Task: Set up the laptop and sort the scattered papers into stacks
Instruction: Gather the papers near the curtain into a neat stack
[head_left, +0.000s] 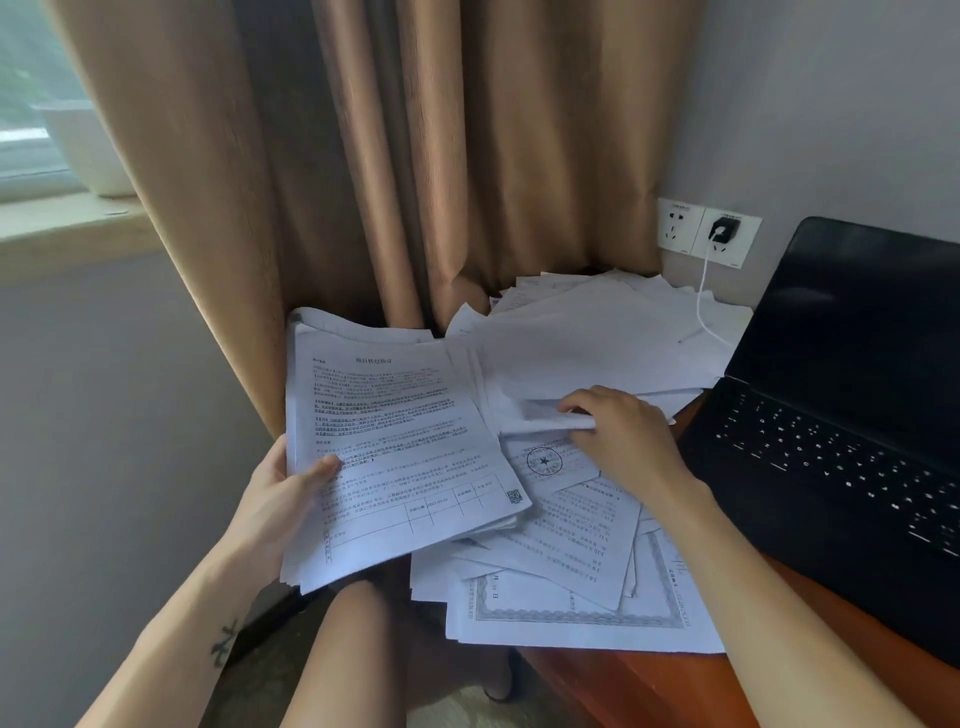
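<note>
My left hand (283, 499) grips a thick stack of printed sheets (395, 441) by its left edge, thumb on top, held above the table's left side. My right hand (621, 431) pinches the edge of a loose white sheet (550, 418) in the scattered papers (587, 561) that cover the wooden table (649, 686). A sheet with a round stamp (545, 462) lies just below that hand. More blank-side sheets (597, 338) are heaped at the back. The black laptop (841, 431) stands open on the right, screen dark.
A tan curtain (415, 156) hangs behind the table. A wall socket holds a black charger (724, 231); its white cable (704, 306) runs down over the back papers. A windowsill (67, 228) is at the left. My bare knee (353, 649) is below the table's edge.
</note>
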